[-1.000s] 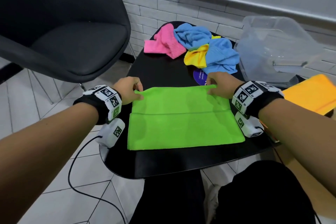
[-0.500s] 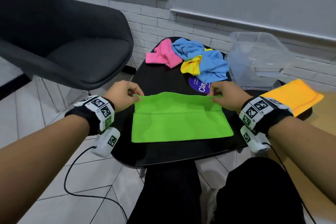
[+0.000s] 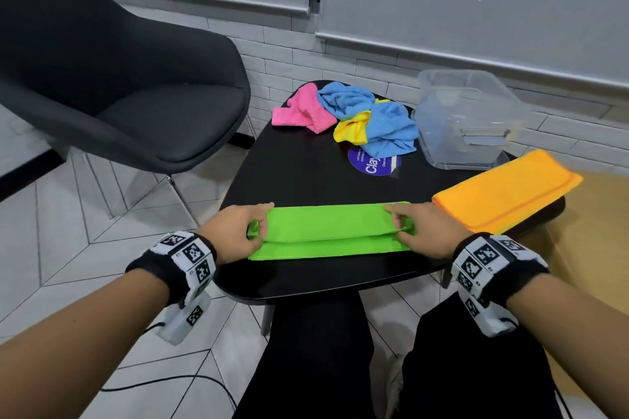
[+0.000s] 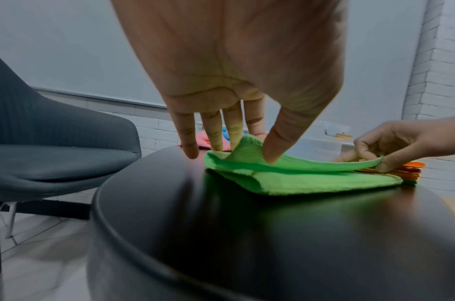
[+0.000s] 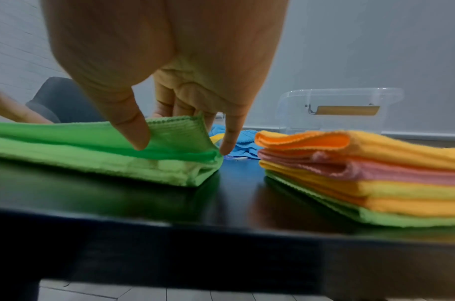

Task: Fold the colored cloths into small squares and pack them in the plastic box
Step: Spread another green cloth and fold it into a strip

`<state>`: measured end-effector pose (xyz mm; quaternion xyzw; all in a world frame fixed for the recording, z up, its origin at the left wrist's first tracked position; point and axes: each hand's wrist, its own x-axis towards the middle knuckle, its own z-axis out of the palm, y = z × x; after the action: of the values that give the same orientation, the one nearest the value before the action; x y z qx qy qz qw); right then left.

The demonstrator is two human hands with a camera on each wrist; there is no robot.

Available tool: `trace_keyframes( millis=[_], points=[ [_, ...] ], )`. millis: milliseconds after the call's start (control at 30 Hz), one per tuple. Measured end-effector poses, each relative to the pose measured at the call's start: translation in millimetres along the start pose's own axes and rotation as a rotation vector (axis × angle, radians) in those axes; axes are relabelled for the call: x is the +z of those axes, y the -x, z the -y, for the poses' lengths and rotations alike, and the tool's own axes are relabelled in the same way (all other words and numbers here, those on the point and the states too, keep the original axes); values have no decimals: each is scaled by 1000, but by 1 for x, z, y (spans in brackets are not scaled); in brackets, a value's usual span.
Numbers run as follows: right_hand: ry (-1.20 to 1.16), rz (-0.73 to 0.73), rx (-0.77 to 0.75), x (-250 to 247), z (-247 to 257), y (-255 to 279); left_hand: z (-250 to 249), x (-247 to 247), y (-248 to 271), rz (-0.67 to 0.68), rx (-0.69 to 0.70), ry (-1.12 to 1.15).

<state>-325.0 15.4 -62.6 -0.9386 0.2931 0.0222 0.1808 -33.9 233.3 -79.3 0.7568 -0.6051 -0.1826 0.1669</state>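
Observation:
A green cloth [image 3: 328,231] lies folded into a long strip near the front of the black table [image 3: 306,277]. My left hand [image 3: 253,226] pinches the strip's left end, thumb and fingers on the top layer [image 4: 246,151]. At the right end my right hand [image 3: 403,226] pinches the top layer [image 5: 174,132] the same way. Both hands hold that layer slightly above the lower one. A clear plastic box [image 3: 466,119] stands at the back right. Beside my right hand sits a stack of folded cloths [image 3: 503,192], orange on top.
Crumpled pink [image 3: 301,110], blue [image 3: 377,122] and yellow [image 3: 352,129] cloths lie in a heap at the table's far end, over a purple round sticker [image 3: 372,163]. A dark armchair [image 3: 112,78] stands to the left. My legs are under the table's front edge.
Both hands have brought the green cloth's far edge toward me over the near part, turning the wide rectangle into a narrow strip. The head view has tilted up and back.

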Motion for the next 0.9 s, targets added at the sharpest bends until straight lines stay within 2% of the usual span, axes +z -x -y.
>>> trace_keyframes(
  millis=[133, 433, 500, 600, 667, 800, 900],
  points=[
    [12, 24, -8, 6, 1, 6, -2, 4, 6, 36, -31, -16],
    [-28, 194, 28, 17, 6, 8, -12, 8, 10, 142, -88, -194],
    [14, 152, 54, 16, 12, 8, -22, 10, 6, 119, -130, -274],
    [78, -34, 73, 18, 39, 3, -47, 16, -5, 2, -121, -381],
    [121, -102, 80, 27, 63, -4, -66, 26, -14, -55, -123, -379],
    [148, -47, 122, 62, 99, -24, -92, 55, -31, -36, -272, -302],
    [128, -1, 122, 80, 102, -31, -88, 70, -34, 25, -397, -195]
  ],
)
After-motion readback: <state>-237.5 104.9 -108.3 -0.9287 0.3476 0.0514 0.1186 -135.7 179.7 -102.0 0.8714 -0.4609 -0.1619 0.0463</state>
